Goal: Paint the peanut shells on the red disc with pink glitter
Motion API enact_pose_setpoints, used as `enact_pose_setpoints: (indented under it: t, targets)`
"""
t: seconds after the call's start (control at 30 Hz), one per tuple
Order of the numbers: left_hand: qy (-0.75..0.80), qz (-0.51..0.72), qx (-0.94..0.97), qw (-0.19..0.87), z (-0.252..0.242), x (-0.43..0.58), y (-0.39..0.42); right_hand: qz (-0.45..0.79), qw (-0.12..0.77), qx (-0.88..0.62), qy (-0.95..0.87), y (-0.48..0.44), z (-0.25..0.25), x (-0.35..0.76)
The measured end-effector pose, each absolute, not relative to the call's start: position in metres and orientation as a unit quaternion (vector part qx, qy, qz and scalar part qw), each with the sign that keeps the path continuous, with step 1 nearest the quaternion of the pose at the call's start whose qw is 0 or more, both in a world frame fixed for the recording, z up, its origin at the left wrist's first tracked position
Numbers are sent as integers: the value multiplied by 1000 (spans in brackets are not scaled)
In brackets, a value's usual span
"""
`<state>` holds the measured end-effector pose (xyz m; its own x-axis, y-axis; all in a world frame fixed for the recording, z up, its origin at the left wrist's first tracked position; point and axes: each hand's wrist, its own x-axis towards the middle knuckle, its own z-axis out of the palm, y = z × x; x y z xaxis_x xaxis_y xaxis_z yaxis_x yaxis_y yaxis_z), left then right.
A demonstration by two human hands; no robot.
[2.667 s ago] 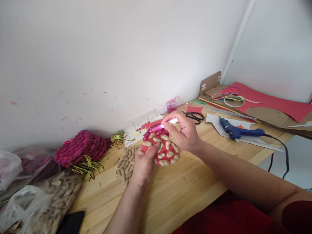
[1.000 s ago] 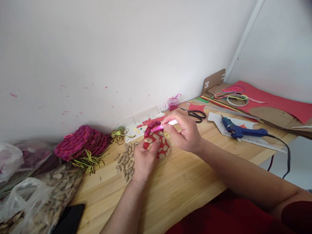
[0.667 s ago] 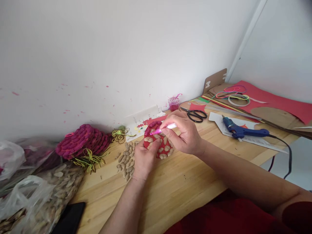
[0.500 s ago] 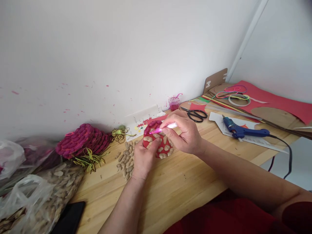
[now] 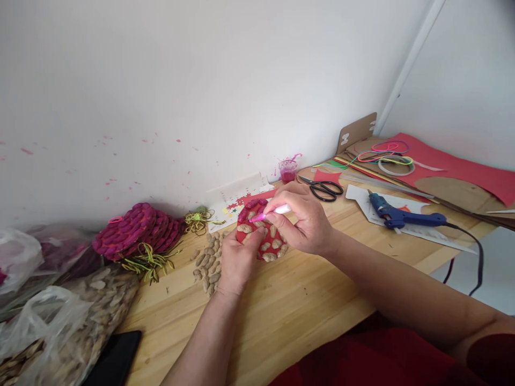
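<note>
A red round disc [image 5: 266, 242] covered with glued peanut shells is tilted up off the wooden table [image 5: 289, 305]. My left hand [image 5: 236, 260] grips its near left edge, thumb on the face. My right hand [image 5: 302, 221] pinches a small brush [image 5: 272, 212] with a white handle and pink tip. The tip touches shells near the disc's top, where some shells are painted magenta. Loose peanuts [image 5: 208, 261] lie just left of my left hand.
A stack of magenta painted discs [image 5: 134, 234] with yellow-green cords sits at left. Plastic bags of peanuts [image 5: 76, 321] and a black phone [image 5: 115, 362] lie at near left. A pink paint cup [image 5: 288, 170], scissors [image 5: 324, 188], blue glue gun [image 5: 396, 215], tape ring [image 5: 395, 166] and red paper [image 5: 454, 169] stand right.
The disc has been tipped up more steeply and turned a little in my left hand. The brush tip has shifted slightly lower and left over the top shells.
</note>
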<state>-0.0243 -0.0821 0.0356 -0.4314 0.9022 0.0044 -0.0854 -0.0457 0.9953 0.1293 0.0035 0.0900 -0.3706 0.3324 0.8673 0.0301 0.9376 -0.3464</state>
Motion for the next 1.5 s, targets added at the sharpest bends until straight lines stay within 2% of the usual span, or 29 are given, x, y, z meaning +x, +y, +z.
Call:
enact_pose_setpoints:
  t: [1.5]
  targets:
    - [571,633,347,391,39,-24,-82,143,554,-120,-812,5,90,129]
